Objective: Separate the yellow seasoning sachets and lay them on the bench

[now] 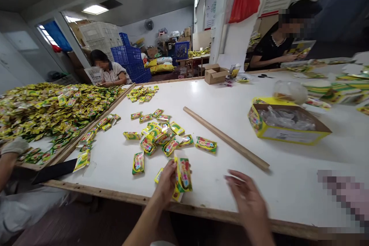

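Note:
My left hand (166,182) is closed on a small stack of yellow-green sachets (182,175), held near the front edge of the white table (276,184). My right hand (247,195) hovers just above the table to the right, fingers spread, holding nothing, slightly smeared by motion. A loose cluster of the same sachets (161,134) lies on the table just beyond my left hand.
A wooden stick (226,137) lies diagonally mid-table. A yellow cardboard box (285,125) with clear bags stands to the right. A big heap of sachets (49,105) fills the left table. Other people work at the far left, back and right; a gloved hand (14,147) rests at left.

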Demonstrator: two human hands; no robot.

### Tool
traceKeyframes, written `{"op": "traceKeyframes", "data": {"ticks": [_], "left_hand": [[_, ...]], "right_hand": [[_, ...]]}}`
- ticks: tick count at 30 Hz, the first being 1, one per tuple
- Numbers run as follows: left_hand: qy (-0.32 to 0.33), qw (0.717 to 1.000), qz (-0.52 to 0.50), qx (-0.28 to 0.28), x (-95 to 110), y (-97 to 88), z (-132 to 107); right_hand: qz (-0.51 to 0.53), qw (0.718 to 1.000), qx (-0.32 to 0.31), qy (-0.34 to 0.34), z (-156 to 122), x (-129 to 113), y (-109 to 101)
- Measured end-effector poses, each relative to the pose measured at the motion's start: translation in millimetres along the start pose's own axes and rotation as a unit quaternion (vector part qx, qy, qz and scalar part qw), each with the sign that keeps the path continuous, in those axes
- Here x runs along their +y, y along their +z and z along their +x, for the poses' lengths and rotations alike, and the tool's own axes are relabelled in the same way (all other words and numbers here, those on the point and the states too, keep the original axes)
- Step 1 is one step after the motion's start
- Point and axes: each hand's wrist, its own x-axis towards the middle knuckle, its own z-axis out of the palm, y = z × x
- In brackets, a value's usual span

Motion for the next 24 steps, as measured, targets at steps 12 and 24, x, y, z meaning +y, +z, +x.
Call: {"op": "traceKeyframes", "data": {"ticks": [12, 24], "left_hand": [[0.118, 0.972, 0.202, -0.017, -54.2, 31.9, -1.3], [0.092, 0.967, 0.222, -0.087, -48.4, 10.4, 11.5]], "right_hand": [[0.065, 0.994, -0.082, 0.026, -5.9, 17.6, 41.9], [-0.008, 0.976, -0.216, -0.001, 17.5, 9.0, 40.0]]}}
